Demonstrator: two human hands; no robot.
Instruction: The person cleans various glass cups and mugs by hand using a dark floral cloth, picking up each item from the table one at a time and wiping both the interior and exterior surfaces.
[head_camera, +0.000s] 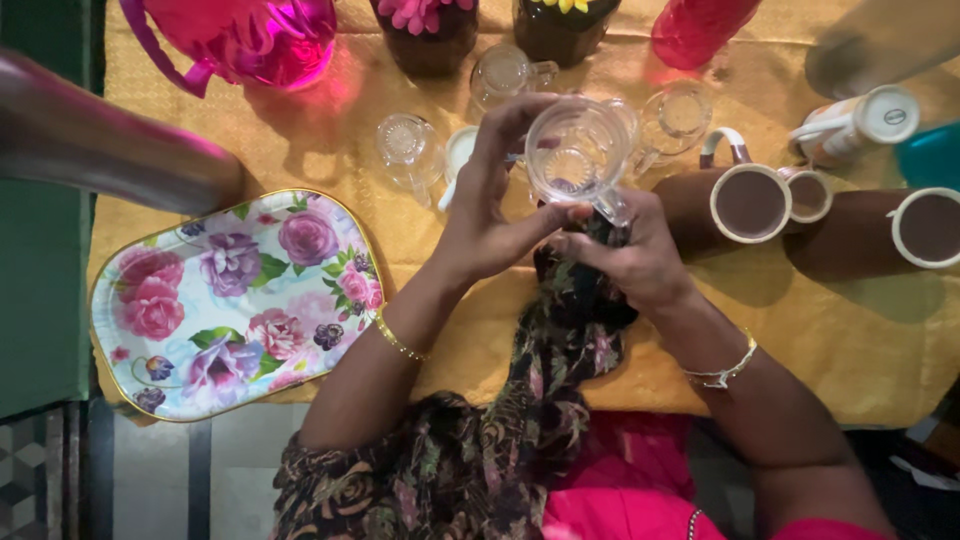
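Clear glass mug (578, 150): held above the worktop (800, 330), mouth toward camera. Left hand (490, 215) closed around its rim; right hand (630, 255) presses dark floral cloth (575, 300) against its base. Floral tray (235, 300) lies left.

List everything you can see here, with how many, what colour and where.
Glass cup: one, clear, held up in both hands at centre.
Scarf: one, dark floral, bunched under the cup in the right hand.
Glasses: about four more, clear, on the cloth behind the hands.
Tray: one, white with pink and purple flowers, at left.
Mugs: two, brown with white rims, at right.
Jug: one, pink, top left.
Bottle: one, red, top right.
Flower pots: two, dark, top centre.
Tablecloth: one, gold, under everything.
Left hand: grips the cup's side.
Right hand: holds the scarf at the cup.
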